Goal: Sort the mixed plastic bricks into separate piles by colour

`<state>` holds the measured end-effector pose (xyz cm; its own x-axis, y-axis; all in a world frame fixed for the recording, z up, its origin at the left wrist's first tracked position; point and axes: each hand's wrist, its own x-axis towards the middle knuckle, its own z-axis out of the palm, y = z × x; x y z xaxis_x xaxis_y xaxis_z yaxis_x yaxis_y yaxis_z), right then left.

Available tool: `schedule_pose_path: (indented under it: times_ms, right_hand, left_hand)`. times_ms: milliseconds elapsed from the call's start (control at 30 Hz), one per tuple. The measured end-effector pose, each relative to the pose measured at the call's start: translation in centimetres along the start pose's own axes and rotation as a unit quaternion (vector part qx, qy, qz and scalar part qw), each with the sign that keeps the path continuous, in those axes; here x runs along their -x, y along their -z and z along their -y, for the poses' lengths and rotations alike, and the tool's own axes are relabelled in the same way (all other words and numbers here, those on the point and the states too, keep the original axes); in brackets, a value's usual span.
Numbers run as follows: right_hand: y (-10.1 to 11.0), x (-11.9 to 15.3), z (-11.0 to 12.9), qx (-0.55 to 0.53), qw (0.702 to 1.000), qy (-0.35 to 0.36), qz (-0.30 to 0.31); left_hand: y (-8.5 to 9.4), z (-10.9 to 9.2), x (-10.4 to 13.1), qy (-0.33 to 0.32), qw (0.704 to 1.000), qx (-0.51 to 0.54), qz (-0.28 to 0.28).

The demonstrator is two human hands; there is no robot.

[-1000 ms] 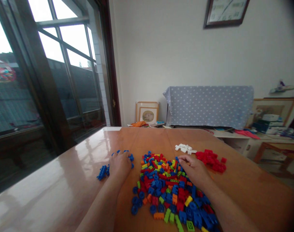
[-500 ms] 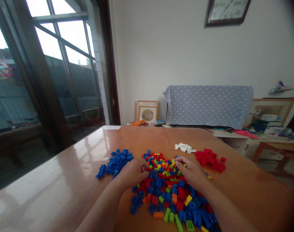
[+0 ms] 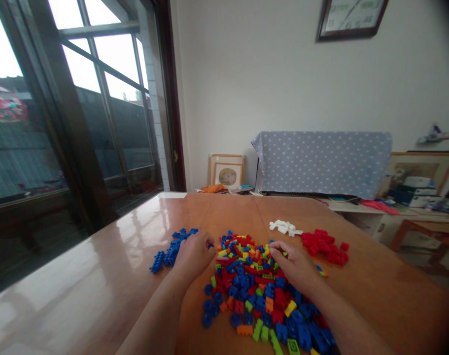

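Note:
A mixed pile of toy building bricks (image 3: 246,281) in blue, red, green, orange and yellow spreads across the table between my forearms. My left hand (image 3: 196,251) is over the gap between this pile and a pile of blue bricks (image 3: 168,256), partly covering the latter. Its fingers are closed, with a small blue brick (image 3: 210,245) showing at the fingertips. On the far right side of the mixed pile, my right hand (image 3: 289,256) rests with bent fingers and thumb drawn together; whatever they grip is hidden.
White pieces (image 3: 285,227) lie in a group beyond my right hand. To their right is a heap of red bricks (image 3: 325,246). The glossy wooden table (image 3: 109,276) reflects window light. A spotted cloth (image 3: 324,162) covers something by the wall.
My left hand has moved left, away from the mixed pile towards the blue pile, and a blue brick now shows at its fingertips. My right hand stays nearly in place.

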<state>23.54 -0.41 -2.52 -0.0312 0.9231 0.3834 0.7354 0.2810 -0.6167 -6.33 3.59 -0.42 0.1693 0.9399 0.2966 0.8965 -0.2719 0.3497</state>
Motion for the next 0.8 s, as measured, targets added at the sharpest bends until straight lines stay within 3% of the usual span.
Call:
schedule_pose_path:
  times_ms: [133, 300, 533, 800]
  right_hand:
    - [0.0, 0.0, 0.0, -0.004, 1.0, -0.005, 0.0]
    - [0.0, 0.0, 0.1, -0.006, 1.0, 0.001, -0.007]
    - [0.1, 0.2, 0.7, 0.027, 0.999, 0.014, -0.025]
    - [0.1, 0.4, 0.7, 0.021, 0.999, 0.024, -0.028]
  left_hand:
    - [1.3, 1.3, -0.2, 0.07, 0.994, -0.077, -0.044]
    - [0.7, 1.3, -0.5, 0.064, 0.996, -0.025, -0.06]
    - [-1.4, -0.2, -0.2, -0.033, 0.995, 0.09, 0.012]
    - [-0.3, 1.0, 0.3, -0.001, 0.995, 0.073, 0.069]
